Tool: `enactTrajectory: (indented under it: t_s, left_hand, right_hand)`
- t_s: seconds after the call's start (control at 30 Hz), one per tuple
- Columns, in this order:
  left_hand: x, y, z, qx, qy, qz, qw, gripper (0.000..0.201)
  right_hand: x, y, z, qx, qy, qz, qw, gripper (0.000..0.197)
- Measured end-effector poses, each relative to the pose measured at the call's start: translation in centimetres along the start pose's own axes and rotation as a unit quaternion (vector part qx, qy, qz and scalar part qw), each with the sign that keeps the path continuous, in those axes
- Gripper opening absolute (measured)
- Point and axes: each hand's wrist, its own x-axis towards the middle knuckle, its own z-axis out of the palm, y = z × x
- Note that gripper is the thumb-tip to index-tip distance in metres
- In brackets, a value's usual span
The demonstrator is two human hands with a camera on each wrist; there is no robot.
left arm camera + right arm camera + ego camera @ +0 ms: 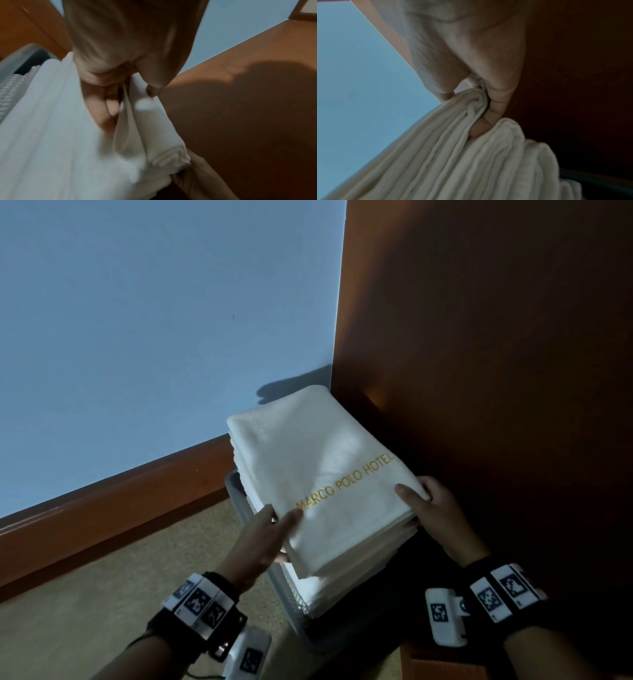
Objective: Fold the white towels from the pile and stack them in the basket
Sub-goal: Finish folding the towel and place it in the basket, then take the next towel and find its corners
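A folded white towel (318,467) with gold "MARCO POLO HOTEL" lettering lies on top of a tall stack of folded towels (342,587) in a grey mesh basket (238,497). My left hand (286,530) pinches its near left edge, thumb on top and fingers underneath. At the near right corner my right hand (411,503) pinches the same towel. The left wrist view shows the left hand (130,102) clamped on the towel's (145,128) folded layers above the stack (51,135). In the right wrist view the right hand (462,113) holds the towel's (436,148) bunched edge.
The basket stands on a beige carpet (102,611) in a corner. A pale blue wall (154,320) with a brown skirting board (120,508) is behind and to the left. A dark brown wooden panel (496,337) rises close on the right.
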Motion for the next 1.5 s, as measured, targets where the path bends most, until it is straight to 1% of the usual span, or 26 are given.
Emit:
enactTrajectory:
  t_s: [0.07, 0.13, 0.2, 0.27, 0.33, 0.37, 0.4, 0.43, 0.47, 0.5, 0.53, 0.57, 0.6, 0.63, 0.7, 0.73, 0.8, 0.87, 0.93, 1.0, 1.07, 1.17, 1.27, 1.37, 1.43, 1.5]
  left_hand:
    - [-0.4, 0.7, -0.1, -0.037, -0.018, 0.017, 0.999, 0.03]
    - [-0.7, 1.2, -0.5, -0.074, -0.038, 0.018, 0.996, 0.028]
    - [-1.3, 1.1, -0.5, -0.076, -0.054, -0.009, 0.996, 0.033]
    - [-1.6, 0.2, -0.5, -0.061, -0.066, -0.04, 0.995, 0.047]
    - [-1.3, -0.4, -1.0, 0.009, -0.063, -0.043, 0.997, 0.064]
    - [-1.0, -0.5, -1.5, 0.07, -0.043, -0.019, 0.996, 0.071]
    - [-0.7, -0.5, -1.9, 0.139, -0.008, 0.023, 0.99, 0.077]
    - [-0.5, -0.5, -2.3, 0.208, 0.041, 0.08, 0.974, 0.081]
    - [-0.3, -0.3, -2.6, 0.253, 0.095, 0.146, 0.952, 0.083]
    - [0.0, 0.0, -2.8, 0.285, 0.146, 0.213, 0.923, 0.086]
    - [0.5, 0.5, -2.8, 0.305, 0.184, 0.272, 0.894, 0.088]
    - [1.2, 1.4, -2.9, 0.327, 0.204, 0.314, 0.867, 0.087]
    - [2.2, 2.4, -2.8, 0.354, 0.204, 0.337, 0.848, 0.084]
    - [3.4, 3.0, -2.9, 0.387, 0.186, 0.34, 0.837, 0.08]
    - [6.0, 3.3, -3.3, 0.462, 0.13, 0.301, 0.824, 0.075]
    - [7.1, 2.9, -3.9, 0.487, 0.107, 0.275, 0.822, 0.076]
    - [8.6, 2.1, -5.2, 0.503, 0.091, 0.248, 0.823, 0.076]
    - [8.8, 1.5, -6.0, 0.5, 0.099, 0.249, 0.824, 0.076]
    - [8.2, 1.0, -6.4, 0.484, 0.104, 0.251, 0.832, 0.076]
    - [6.9, 0.4, -6.9, 0.458, 0.122, 0.246, 0.846, 0.073]
    - [4.8, -0.7, -8.2, 0.434, 0.133, 0.232, 0.86, 0.067]
    - [0.3, -3.3, -11.2, 0.409, 0.149, 0.206, 0.876, 0.061]
    - [-5.7, -6.2, -15.2, 0.372, 0.176, 0.176, 0.894, 0.05]
    - [-12.4, -10.0, -19.7, 0.329, 0.203, 0.14, 0.911, 0.037]
    - [-17.3, -13.1, -22.7, 0.302, 0.231, 0.128, 0.916, 0.027]
    - [-22.3, -16.4, -25.4, 0.282, 0.26, 0.113, 0.916, 0.018]
  right_hand:
    - [0.1, 0.0, -0.2, -0.014, 0.031, -0.045, 0.998, 0.029]
    - [0.1, 0.2, -0.2, -0.028, 0.047, -0.066, 0.996, 0.03]
    - [-0.2, 0.7, 0.1, -0.064, 0.043, -0.059, 0.995, 0.032]
    - [-0.5, 1.0, 0.3, -0.112, 0.031, -0.044, 0.992, 0.035]
    - [-0.8, 1.0, 0.4, -0.167, 0.048, -0.057, 0.983, 0.044]
    - [-1.0, 0.9, 0.4, -0.201, 0.069, -0.08, 0.974, 0.049]
    - [-1.4, 0.6, 0.4, -0.234, 0.093, -0.117, 0.961, 0.055]
    - [-1.8, 0.3, 0.5, -0.257, 0.113, -0.17, 0.944, 0.058]
    - [-2.4, -0.2, 0.9, -0.269, 0.126, -0.232, 0.926, 0.061]
    - [-3.0, -0.7, 1.5, -0.276, 0.128, -0.287, 0.908, 0.064]
    - [-3.5, -1.2, 2.4, -0.286, 0.12, -0.328, 0.892, 0.067]
    - [-4.1, -1.7, 3.6, -0.302, 0.102, -0.352, 0.88, 0.071]
    - [-4.7, -1.9, 4.9, -0.326, 0.075, -0.363, 0.87, 0.074]
    - [-5.1, -2.0, 6.2, -0.36, 0.043, -0.362, 0.859, 0.077]
    - [-5.5, -1.0, 8.6, -0.444, -0.015, -0.325, 0.835, 0.082]
    - [-5.5, -0.2, 9.3, -0.472, -0.022, -0.31, 0.825, 0.083]
    - [-5.3, 1.3, 9.7, -0.489, -0.021, -0.303, 0.818, 0.08]
    - [-5.0, 2.1, 9.5, -0.495, -0.02, -0.307, 0.812, 0.078]
    - [-5.3, 2.0, 9.4, -0.493, -0.022, -0.316, 0.81, 0.076]
    - [-6.1, 1.5, 9.4, -0.478, -0.021, -0.32, 0.817, 0.075]
    - [-7.3, 0.8, 9.7, -0.451, -0.024, -0.313, 0.836, 0.074]
    - [-10.2, -0.2, 11.4, -0.417, -0.034, -0.303, 0.856, 0.073]
    - [-13.2, -0.9, 13.9, -0.354, -0.053, -0.344, 0.868, 0.055]
    - [-16.9, -1.1, 17.3, -0.311, -0.068, -0.408, 0.856, 0.038]
    - [-20.1, -1.5, 20.2, -0.309, -0.072, -0.418, 0.851, 0.036]
    - [-23.4, -1.6, 23.4, -0.313, -0.084, -0.412, 0.852, 0.033]
